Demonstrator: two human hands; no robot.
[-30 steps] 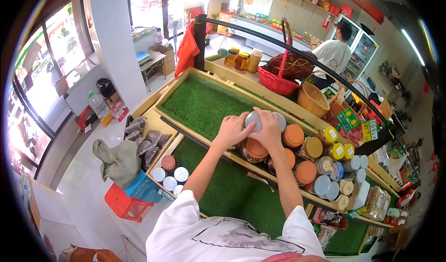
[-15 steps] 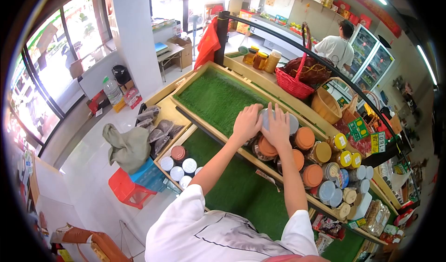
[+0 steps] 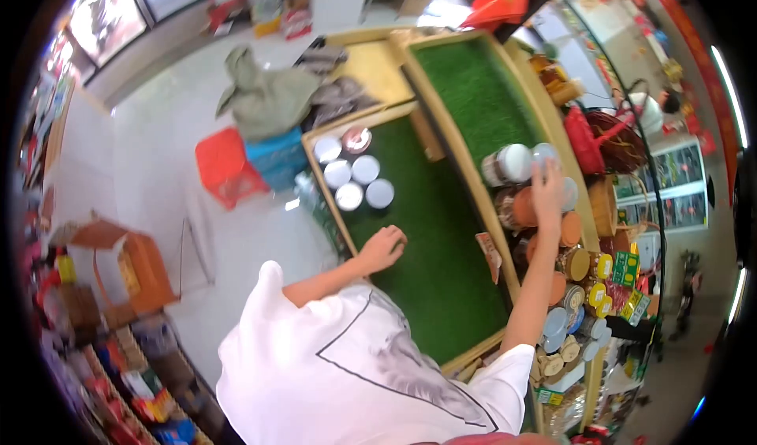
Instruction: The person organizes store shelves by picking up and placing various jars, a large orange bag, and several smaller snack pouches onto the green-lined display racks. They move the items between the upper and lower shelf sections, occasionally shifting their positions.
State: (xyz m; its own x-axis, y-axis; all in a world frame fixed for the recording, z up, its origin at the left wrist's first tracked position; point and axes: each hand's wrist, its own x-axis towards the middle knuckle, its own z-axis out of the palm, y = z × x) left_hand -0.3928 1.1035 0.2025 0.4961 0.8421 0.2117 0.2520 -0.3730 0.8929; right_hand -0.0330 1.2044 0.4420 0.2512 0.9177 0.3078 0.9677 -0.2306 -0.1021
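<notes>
My right hand (image 3: 546,196) reaches over the upper shelf, its stretched fingers touching a jar with a translucent lid (image 3: 544,155). Beside that jar stands a white-lidded jar (image 3: 515,162), and an orange-lidded jar (image 3: 526,207) sits just left of the hand. My left hand (image 3: 382,249) hovers above the lower green-lined tray (image 3: 426,287), fingers loosely bent and holding nothing. Farther up that tray, several white-lidded jars (image 3: 365,170) cluster in the corner with one reddish-lidded jar (image 3: 356,139).
Green turf (image 3: 477,90) lines the far part of the upper shelf. More lidded jars (image 3: 556,327) crowd its near part. Red and brown baskets (image 3: 583,141) stand along the back. A red stool (image 3: 229,165) and a blue crate (image 3: 276,159) are left of the tray.
My left hand has left the jars on the upper shelf and come down over the lower tray. My right hand stays at the jars. The view has turned, and a white-lidded jar shows uncovered.
</notes>
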